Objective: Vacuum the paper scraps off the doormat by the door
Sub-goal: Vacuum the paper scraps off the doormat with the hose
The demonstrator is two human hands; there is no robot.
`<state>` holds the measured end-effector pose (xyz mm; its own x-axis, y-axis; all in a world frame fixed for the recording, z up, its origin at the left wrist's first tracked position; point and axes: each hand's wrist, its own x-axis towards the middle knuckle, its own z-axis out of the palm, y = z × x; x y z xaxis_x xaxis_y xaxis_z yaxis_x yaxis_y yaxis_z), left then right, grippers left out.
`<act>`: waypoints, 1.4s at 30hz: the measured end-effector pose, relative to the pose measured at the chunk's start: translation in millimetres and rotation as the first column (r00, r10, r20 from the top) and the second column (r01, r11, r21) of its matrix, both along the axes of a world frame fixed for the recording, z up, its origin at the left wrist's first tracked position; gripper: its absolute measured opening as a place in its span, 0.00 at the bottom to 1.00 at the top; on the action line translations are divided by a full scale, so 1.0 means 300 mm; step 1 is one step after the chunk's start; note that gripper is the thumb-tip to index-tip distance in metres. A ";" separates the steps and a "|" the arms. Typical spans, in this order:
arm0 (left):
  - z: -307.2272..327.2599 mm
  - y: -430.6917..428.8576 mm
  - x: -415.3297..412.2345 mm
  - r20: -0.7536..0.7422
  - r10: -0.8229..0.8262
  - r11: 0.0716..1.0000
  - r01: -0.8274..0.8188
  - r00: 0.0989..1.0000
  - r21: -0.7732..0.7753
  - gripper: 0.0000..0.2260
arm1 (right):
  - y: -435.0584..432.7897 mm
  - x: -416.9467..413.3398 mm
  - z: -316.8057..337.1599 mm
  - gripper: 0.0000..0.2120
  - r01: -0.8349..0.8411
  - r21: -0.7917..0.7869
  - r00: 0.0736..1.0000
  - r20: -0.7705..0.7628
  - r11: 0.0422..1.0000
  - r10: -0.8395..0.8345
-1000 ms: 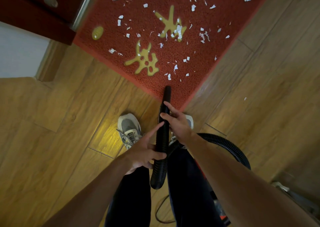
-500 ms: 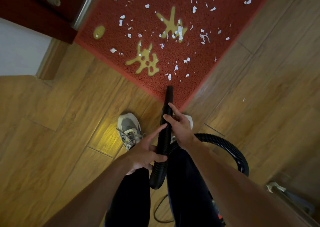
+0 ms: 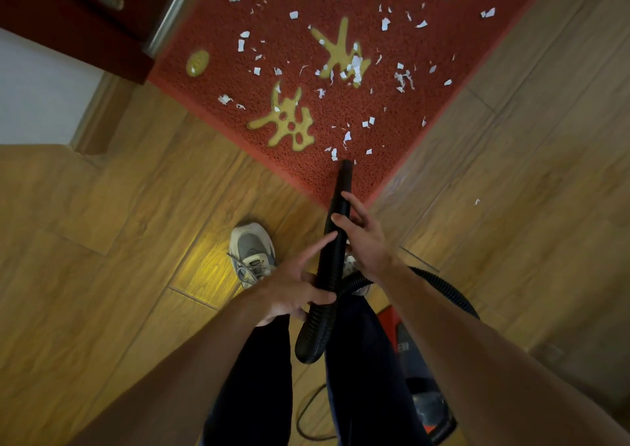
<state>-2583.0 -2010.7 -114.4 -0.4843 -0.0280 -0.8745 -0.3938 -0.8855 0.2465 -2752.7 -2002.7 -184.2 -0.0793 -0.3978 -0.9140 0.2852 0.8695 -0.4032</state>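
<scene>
Both hands are on the hose (image 3: 332, 265), a black ribbed tube: the left hand (image 3: 293, 292) wraps it low with the forefinger stretched out, the right hand (image 3: 366, 241) grips it higher, fingers curled over the ribs. The smooth nozzle (image 3: 345, 176) points at the near corner of the mat (image 3: 392, 111), a coarse red weave with yellow splash shapes. White scraps (image 3: 354, 67) lie thick across it (one stray on the planks at right). Glossy wood floor (image 3: 102, 241) all round. A grey shoe (image 3: 252, 251) stands just left of the hose, and the red vacuum (image 3: 422, 377) sits behind the right leg.
</scene>
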 end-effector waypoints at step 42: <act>0.014 -0.092 -0.132 -0.026 -0.108 0.994 0.108 0.994 -0.024 0.41 | -0.060 -0.167 0.001 0.21 0.004 0.036 0.987 0.158 0.999 -0.009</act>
